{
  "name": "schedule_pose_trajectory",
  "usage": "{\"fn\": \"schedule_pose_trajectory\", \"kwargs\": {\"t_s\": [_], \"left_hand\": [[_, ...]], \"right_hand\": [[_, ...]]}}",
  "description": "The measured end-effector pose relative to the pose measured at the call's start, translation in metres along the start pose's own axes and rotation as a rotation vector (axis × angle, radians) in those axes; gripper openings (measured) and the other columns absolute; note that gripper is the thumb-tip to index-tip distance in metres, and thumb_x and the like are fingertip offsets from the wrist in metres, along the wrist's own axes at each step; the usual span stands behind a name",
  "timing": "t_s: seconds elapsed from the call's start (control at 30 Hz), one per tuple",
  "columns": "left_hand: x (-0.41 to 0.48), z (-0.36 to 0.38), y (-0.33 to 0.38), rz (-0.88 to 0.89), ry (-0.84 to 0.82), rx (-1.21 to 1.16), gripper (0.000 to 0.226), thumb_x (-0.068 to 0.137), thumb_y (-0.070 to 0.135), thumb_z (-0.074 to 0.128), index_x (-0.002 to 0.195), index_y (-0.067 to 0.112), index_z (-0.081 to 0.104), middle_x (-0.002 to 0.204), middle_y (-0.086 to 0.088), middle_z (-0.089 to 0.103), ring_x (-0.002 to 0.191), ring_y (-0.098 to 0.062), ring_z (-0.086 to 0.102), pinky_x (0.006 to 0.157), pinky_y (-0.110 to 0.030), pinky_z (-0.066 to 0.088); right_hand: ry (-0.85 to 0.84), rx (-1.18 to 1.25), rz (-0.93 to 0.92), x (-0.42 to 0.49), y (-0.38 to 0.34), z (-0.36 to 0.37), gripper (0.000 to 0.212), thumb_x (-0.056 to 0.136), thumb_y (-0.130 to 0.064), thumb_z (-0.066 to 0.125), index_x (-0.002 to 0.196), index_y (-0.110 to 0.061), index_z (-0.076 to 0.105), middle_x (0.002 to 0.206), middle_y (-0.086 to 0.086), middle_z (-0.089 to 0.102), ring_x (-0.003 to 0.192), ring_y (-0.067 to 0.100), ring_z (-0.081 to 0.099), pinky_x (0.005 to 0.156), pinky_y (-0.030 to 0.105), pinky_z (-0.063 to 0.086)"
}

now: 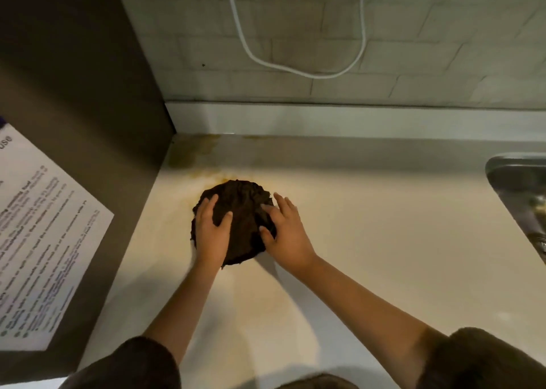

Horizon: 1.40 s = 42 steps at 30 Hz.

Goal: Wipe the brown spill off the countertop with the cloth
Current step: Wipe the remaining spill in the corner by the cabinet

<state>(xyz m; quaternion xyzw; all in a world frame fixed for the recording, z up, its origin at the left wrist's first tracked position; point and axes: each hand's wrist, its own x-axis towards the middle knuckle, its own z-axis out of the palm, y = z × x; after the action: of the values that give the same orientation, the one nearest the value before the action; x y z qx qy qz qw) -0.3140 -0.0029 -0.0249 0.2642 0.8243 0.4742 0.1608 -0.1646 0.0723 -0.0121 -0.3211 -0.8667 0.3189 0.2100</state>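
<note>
Now both spread hands, left hand and right hand, press the roundish, bunched cloth flat.

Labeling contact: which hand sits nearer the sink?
The right hand, resting on the right edge of the dark cloth, is on the sink's side. The left hand presses the cloth's left part, toward the grey side panel.
</note>
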Motion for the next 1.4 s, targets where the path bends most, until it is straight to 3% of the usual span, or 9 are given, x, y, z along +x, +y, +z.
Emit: {"fn": "schedule_pose_trajectory", "kwargs": {"t_s": [0.07,0.17,0.3,0.4,0.57,0.7,0.8,1.03,1.4], "left_hand": [[-0.001,-0.025,-0.014,0.097,0.092,0.014,0.04,0.091,0.02,0.052,0.131,0.021,0.048,0.134,-0.003,0.049,0.123,-0.02,0.047,0.103,-0.04,0.04],[0.003,-0.055,-0.036,0.193,0.198,0.075,0.033,0.09,0.005,0.053,0.123,0.009,0.057,0.124,-0.009,0.058,0.114,-0.022,0.054,0.095,-0.027,0.04],[0.013,-0.074,-0.065,0.333,0.213,0.256,0.03,0.087,0.002,0.052,0.115,0.003,0.062,0.115,-0.014,0.064,0.106,-0.029,0.057,0.094,-0.031,0.04],[0.024,-0.077,-0.077,0.34,0.191,0.324,0.035,0.085,0.011,0.043,0.113,0.004,0.063,0.114,-0.012,0.064,0.106,-0.028,0.056,0.095,-0.032,0.039],[0.041,-0.078,-0.081,0.399,0.198,0.351,0.036,0.088,0.014,0.04,0.113,0.006,0.064,0.116,-0.011,0.063,0.109,-0.026,0.054,0.097,-0.034,0.041],[0.043,-0.074,-0.084,0.402,0.229,0.336,0.037,0.089,0.017,0.037,0.112,0.006,0.065,0.116,-0.011,0.063,0.11,-0.027,0.054,0.098,-0.036,0.041],[0.044,-0.074,-0.085,0.389,0.238,0.313,0.037,0.089,0.017,0.037,0.11,0.005,0.065,0.114,-0.012,0.063,0.108,-0.028,0.055,0.098,-0.03,0.037],[0.043,-0.073,-0.083,0.349,0.264,0.264,0.029,0.088,0.001,0.051,0.115,0.005,0.061,0.116,-0.011,0.063,0.109,-0.025,0.055,0.095,-0.031,0.041],[0.043,-0.077,-0.079,0.244,0.304,0.171,0.031,0.091,0.005,0.048,0.12,0.01,0.058,0.122,-0.007,0.059,0.116,-0.02,0.05,0.096,-0.037,0.045]], "right_hand": [[-0.077,-0.135,-0.015,0.016,-0.019,0.02,0.052,0.092,-0.043,0.046,0.14,-0.022,0.045,0.156,0.011,0.024,0.144,0.039,0.014,0.116,0.058,0.011],[-0.211,-0.332,0.051,0.04,-0.043,0.049,0.07,0.088,-0.066,0.042,0.148,-0.036,0.026,0.161,0.009,-0.001,0.145,0.041,-0.011,0.109,0.065,-0.011],[-0.313,-0.498,0.205,0.058,-0.054,0.083,0.092,0.075,-0.086,0.031,0.151,-0.042,0.002,0.159,0.011,-0.019,0.139,0.045,-0.025,0.097,0.074,-0.019],[-0.316,-0.608,0.193,0.057,-0.048,0.094,0.091,0.075,-0.087,0.025,0.15,-0.043,-0.001,0.159,0.014,-0.018,0.14,0.047,-0.022,0.096,0.075,-0.018],[-0.313,-0.552,0.063,0.057,-0.023,0.077,0.077,0.082,-0.077,0.024,0.15,-0.044,0.01,0.161,0.008,-0.007,0.144,0.039,-0.015,0.106,0.07,-0.013],[-0.279,-0.545,0.071,0.063,-0.005,0.059,0.069,0.087,-0.069,0.027,0.15,-0.043,0.015,0.162,0.005,-0.001,0.146,0.036,-0.011,0.109,0.066,-0.01],[-0.242,-0.554,0.086,0.071,0.008,0.051,0.076,0.082,-0.074,0.02,0.151,-0.042,0.012,0.162,0.004,0.0,0.147,0.035,-0.009,0.111,0.066,-0.008],[-0.17,-0.53,0.124,0.097,0.018,0.05,0.094,0.083,-0.075,0.037,0.153,-0.026,-0.002,0.161,0.011,-0.005,0.148,0.029,-0.001,0.114,0.06,-0.002],[-0.264,-0.585,0.001,0.135,-0.013,0.086,0.094,0.081,-0.079,0.029,0.153,-0.026,-0.001,0.161,0.013,0.003,0.147,0.032,-0.001,0.114,0.062,-0.002]]}}
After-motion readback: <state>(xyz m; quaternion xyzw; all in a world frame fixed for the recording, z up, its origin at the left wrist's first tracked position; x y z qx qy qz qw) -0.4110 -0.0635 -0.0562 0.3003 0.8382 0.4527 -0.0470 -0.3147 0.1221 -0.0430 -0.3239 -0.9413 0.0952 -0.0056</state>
